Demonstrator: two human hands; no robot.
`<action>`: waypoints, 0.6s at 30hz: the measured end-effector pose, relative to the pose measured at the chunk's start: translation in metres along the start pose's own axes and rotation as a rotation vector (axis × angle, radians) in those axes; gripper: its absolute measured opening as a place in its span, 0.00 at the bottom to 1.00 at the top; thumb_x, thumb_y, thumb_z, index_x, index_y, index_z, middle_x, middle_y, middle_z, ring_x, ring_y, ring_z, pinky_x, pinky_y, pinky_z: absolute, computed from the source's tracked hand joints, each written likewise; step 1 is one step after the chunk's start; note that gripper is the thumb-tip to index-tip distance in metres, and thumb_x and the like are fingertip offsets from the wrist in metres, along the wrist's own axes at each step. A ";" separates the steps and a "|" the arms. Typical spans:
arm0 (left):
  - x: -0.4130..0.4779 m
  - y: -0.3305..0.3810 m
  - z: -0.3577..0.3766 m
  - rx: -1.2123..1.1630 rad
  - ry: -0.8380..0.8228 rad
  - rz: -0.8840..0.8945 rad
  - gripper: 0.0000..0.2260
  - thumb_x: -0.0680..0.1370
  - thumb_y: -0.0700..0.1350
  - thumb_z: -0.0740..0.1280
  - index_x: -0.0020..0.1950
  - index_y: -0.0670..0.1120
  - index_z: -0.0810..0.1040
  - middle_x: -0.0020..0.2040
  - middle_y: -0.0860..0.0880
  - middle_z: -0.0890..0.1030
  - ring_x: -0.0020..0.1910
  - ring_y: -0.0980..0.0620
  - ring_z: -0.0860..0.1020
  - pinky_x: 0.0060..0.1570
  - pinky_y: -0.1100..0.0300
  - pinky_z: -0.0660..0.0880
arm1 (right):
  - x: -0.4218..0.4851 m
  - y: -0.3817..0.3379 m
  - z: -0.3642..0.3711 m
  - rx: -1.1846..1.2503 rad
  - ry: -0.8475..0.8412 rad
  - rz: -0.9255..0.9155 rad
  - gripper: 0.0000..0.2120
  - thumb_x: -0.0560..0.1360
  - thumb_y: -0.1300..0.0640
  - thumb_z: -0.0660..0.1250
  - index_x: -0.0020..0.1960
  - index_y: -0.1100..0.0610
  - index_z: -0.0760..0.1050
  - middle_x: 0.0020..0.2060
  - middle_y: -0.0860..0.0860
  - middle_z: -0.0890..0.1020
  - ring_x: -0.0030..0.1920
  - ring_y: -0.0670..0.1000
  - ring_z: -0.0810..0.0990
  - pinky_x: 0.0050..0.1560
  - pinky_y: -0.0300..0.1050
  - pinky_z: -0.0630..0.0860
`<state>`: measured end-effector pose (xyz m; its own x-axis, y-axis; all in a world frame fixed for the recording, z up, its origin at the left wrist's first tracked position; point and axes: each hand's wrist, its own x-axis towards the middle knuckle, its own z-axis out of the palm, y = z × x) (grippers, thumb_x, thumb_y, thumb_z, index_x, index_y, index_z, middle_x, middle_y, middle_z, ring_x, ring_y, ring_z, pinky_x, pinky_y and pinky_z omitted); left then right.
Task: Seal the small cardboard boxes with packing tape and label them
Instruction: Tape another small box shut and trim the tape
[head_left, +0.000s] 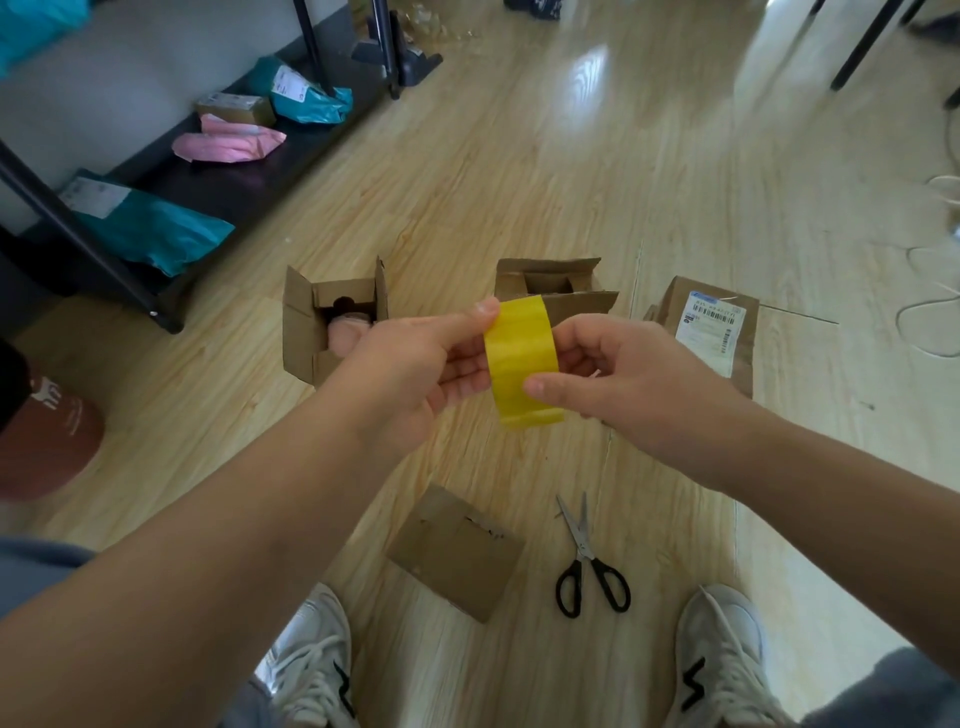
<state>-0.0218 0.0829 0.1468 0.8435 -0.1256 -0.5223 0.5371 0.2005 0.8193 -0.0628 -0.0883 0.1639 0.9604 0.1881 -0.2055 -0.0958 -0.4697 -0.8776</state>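
Above the wood floor (519, 182), left hand (415, 374) and right hand (623, 374) pinch yellow tape (522, 348), probably a roll.

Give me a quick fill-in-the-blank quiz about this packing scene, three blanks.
1. The left hand and right hand hold a roll of ____ packing tape.
2. The scissors have ____ handles.
3. The open box on the left holds something ____.

Missing words: yellow; black; pink.
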 end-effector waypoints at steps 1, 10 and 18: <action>0.000 0.000 0.000 -0.005 -0.002 -0.004 0.18 0.78 0.46 0.69 0.61 0.34 0.79 0.53 0.37 0.83 0.43 0.50 0.81 0.41 0.62 0.81 | 0.000 0.000 -0.001 0.012 0.003 -0.001 0.06 0.75 0.56 0.73 0.52 0.51 0.82 0.38 0.44 0.84 0.35 0.35 0.78 0.35 0.27 0.72; -0.007 0.001 0.002 0.241 -0.159 0.092 0.12 0.78 0.44 0.68 0.60 0.42 0.80 0.50 0.46 0.86 0.47 0.51 0.84 0.50 0.58 0.82 | 0.001 0.006 -0.004 0.103 0.079 0.040 0.06 0.79 0.52 0.68 0.49 0.51 0.83 0.39 0.48 0.83 0.36 0.42 0.77 0.42 0.35 0.76; -0.009 0.002 0.000 0.203 -0.168 0.103 0.10 0.77 0.41 0.70 0.58 0.41 0.81 0.49 0.45 0.86 0.47 0.49 0.85 0.49 0.59 0.82 | 0.003 0.004 -0.007 0.074 0.009 0.022 0.06 0.77 0.56 0.70 0.53 0.48 0.82 0.44 0.44 0.86 0.44 0.41 0.84 0.46 0.34 0.79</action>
<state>-0.0284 0.0844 0.1533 0.8730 -0.2777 -0.4009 0.4236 0.0243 0.9055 -0.0586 -0.0958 0.1635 0.9602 0.1704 -0.2213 -0.1356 -0.4083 -0.9027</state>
